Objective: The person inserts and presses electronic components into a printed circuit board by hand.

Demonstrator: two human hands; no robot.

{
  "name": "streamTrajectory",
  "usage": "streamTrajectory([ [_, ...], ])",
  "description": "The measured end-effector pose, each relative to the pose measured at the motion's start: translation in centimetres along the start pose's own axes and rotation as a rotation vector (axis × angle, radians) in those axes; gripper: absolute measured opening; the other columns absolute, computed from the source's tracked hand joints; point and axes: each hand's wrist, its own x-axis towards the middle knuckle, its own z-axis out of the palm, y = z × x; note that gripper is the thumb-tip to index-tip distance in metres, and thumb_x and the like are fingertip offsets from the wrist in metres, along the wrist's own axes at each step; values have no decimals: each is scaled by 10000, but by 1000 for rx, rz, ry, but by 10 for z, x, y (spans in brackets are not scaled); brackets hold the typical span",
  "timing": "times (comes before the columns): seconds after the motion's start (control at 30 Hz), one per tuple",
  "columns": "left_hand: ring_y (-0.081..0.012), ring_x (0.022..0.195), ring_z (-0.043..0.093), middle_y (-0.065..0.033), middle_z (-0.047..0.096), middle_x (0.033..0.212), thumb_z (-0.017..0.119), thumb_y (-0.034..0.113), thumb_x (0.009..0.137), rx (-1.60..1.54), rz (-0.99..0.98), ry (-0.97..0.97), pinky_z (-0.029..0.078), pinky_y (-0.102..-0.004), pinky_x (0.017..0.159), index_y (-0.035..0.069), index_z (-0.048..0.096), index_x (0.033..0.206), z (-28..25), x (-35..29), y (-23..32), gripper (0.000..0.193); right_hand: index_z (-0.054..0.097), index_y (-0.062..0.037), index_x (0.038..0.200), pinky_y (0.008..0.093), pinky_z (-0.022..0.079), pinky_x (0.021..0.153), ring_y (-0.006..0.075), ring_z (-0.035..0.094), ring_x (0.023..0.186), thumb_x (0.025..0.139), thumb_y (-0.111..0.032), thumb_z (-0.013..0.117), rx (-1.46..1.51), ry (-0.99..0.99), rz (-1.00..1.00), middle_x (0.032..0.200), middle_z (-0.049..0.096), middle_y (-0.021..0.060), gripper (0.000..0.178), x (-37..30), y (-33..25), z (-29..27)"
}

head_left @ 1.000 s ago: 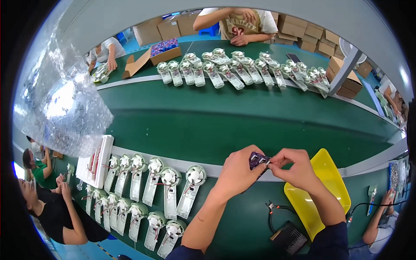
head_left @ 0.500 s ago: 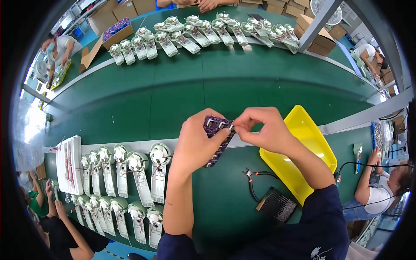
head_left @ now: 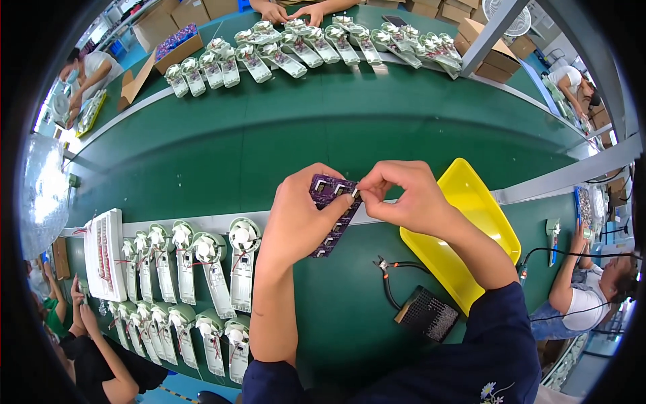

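Observation:
My left hand (head_left: 294, 219) grips a purple circuit board panel (head_left: 328, 233) along its left side, the thumb pressed across its upper face. Small pale rectangular parts dot the panel. At its upper right corner, my right hand (head_left: 404, 195) pinches with thumb and forefinger, closed on a small white part (head_left: 355, 192) there; the fingertips partly hide it. Below the hands, orange-and-black side cutters (head_left: 388, 283) lie with handles apart. Beside them is a black block (head_left: 428, 315) covered with rows of small metallic pins. A yellow plastic tray (head_left: 459, 176) sits under my right forearm.
To the left stand two rows of pale green handheld fan housings (head_left: 243, 262) with red wires, beside a white tray of red wires (head_left: 105, 256). More fan housings (head_left: 272, 60) line the far bench edge. Metal posts (head_left: 572, 168) rise at the right. Co-workers sit around.
The view has shifted slightly; both hands keep their grip on the panel with little visible change. Across the bench, a co-worker's hands have come nearer to the fan housings.

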Motion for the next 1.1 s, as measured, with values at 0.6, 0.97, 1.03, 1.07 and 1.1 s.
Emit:
streamTrajectory([
  [0.6, -78, 686, 618, -36, 667, 767, 790, 94, 800, -97, -47, -70, 503, -261, 624, -16, 658, 943, -5, 5, -5, 223, 675, -3, 934, 270, 489, 610, 111, 606, 671, 879, -32, 711, -176, -8, -62, 765, 639, 41, 72, 1, -10, -3],
  [0.97, -104, 756, 658, -58, 686, 896, 761, 48, 832, -447, -140, -101, 547, -268, 676, -5, 618, 1106, -9, 9, -16, 313, 628, 12, 1286, 252, 555, 737, 122, 674, 823, 967, -80, 624, 213, 160, 277, 1170, 704, 88, 331, 4, 77, -23],
  [1.03, -106, 766, 661, -59, 684, 915, 755, 37, 835, -486, -145, -109, 556, -270, 687, -1, 605, 1136, -7, 11, -19, 339, 598, -6, 1333, 257, 558, 753, 134, 689, 834, 980, -83, 605, -906, 423, -127, 1206, 692, 130, 361, 5, 94, -21],
  [1.07, -107, 775, 664, -61, 683, 934, 750, 26, 837, -525, -153, -118, 564, -272, 697, 2, 592, 1166, -5, 14, -19, 365, 599, -26, 1331, 261, 558, 742, 137, 699, 854, 973, -88, 612, -982, 403, -150, 1202, 694, 151, 364, -4, 98, -26],
  [1.1, -107, 775, 664, -61, 683, 934, 750, 26, 837, -519, -154, -108, 564, -272, 697, 2, 592, 1166, -8, 14, -20, 365, 599, -26, 1331, 261, 558, 742, 137, 699, 854, 973, -88, 612, -972, 402, -156, 1202, 694, 151, 364, -3, 85, -21],
])
